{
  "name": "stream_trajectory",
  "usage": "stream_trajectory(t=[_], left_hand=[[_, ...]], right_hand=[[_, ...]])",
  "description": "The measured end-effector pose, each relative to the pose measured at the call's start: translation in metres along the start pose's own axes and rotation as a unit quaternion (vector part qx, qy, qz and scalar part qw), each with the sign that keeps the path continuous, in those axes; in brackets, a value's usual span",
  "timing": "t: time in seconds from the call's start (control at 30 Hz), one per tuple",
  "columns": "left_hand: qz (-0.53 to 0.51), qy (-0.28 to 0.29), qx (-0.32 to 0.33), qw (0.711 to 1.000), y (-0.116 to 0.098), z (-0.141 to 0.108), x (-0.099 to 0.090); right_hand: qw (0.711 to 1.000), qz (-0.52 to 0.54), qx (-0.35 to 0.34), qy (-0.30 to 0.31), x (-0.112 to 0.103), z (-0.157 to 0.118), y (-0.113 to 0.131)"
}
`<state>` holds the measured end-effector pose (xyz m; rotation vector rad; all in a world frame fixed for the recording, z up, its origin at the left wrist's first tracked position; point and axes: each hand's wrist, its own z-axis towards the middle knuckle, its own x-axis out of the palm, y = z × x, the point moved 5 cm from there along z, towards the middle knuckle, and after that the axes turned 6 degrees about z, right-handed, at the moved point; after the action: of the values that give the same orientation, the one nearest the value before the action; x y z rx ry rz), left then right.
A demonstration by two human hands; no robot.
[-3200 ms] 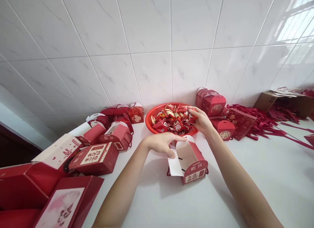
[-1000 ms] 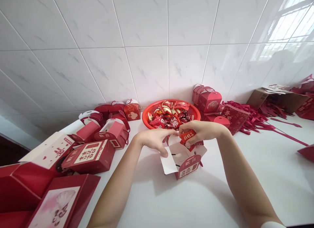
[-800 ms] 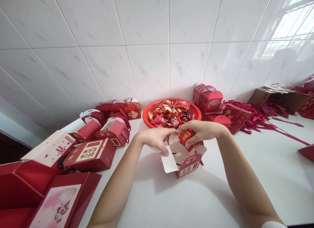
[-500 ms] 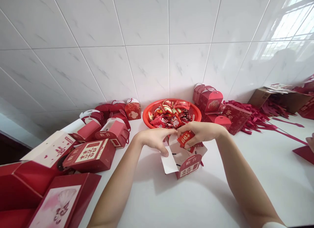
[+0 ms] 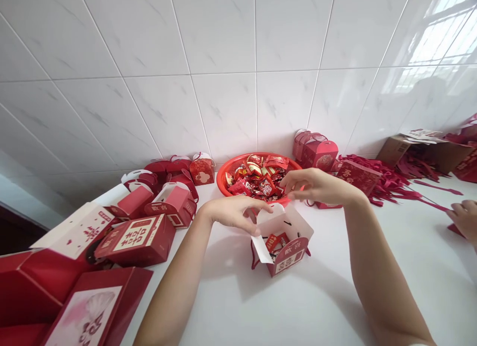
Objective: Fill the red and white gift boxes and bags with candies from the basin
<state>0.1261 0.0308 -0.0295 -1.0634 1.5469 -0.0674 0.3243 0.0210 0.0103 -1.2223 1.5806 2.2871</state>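
An open red and white gift box stands on the white table, with red-wrapped candy inside. My left hand is at the box's left side, thumb and fingers around its raised white flap. Over the right edge of the red basket, my right hand hovers with fingers apart and nothing visible in them. Wrapped candies fill the basket, which sits just behind the box.
Red gift boxes line the left side. More boxes stand behind right, beside a heap of red ribbons and a cardboard box. Another person's hand is at the right edge. A tiled wall rises behind.
My right hand has let go of a red candy packet, now in the box, and moved up and right to the basket. The other person's hand has come further into view.
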Motion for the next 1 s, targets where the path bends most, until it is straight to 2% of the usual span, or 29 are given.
stream_trajectory(t=[0.07, 0.13, 0.23, 0.3, 0.37, 0.43, 0.67, 0.83, 1.0], left_hand=[[-0.03, -0.035, 0.026, 0.999, 0.001, -0.001, -0.006], [-0.069, -0.095, 0.047, 0.992, 0.004, 0.001, -0.013], [-0.124, -0.214, 0.056, 0.967, 0.018, 0.011, -0.023], [-0.145, -0.265, 0.038, 0.952, 0.032, 0.021, -0.025], [-0.139, -0.278, 0.006, 0.951, 0.045, 0.032, -0.022], [-0.115, -0.276, -0.017, 0.954, 0.054, 0.04, -0.019], [-0.063, -0.279, -0.006, 0.958, 0.056, 0.045, -0.015], [-0.077, -0.273, -0.002, 0.959, 0.053, 0.044, -0.016], [-0.083, -0.273, -0.007, 0.958, 0.054, 0.044, -0.016]], right_hand=[[0.995, -0.003, -0.001, -0.099, -0.014, 0.001, -0.008], [0.984, -0.007, -0.001, -0.178, -0.021, 0.006, -0.022], [0.969, -0.031, 0.012, -0.243, -0.019, 0.021, -0.046], [0.965, -0.091, 0.08, -0.231, -0.009, 0.035, -0.062], [0.959, -0.17, 0.161, -0.161, 0.007, 0.049, -0.076], [0.948, -0.21, 0.21, -0.11, 0.018, 0.059, -0.083], [0.929, -0.237, 0.284, -0.035, 0.031, 0.078, -0.09], [0.931, -0.213, 0.288, -0.077, 0.029, 0.075, -0.093], [0.947, -0.148, 0.237, -0.156, 0.02, 0.069, -0.09]])
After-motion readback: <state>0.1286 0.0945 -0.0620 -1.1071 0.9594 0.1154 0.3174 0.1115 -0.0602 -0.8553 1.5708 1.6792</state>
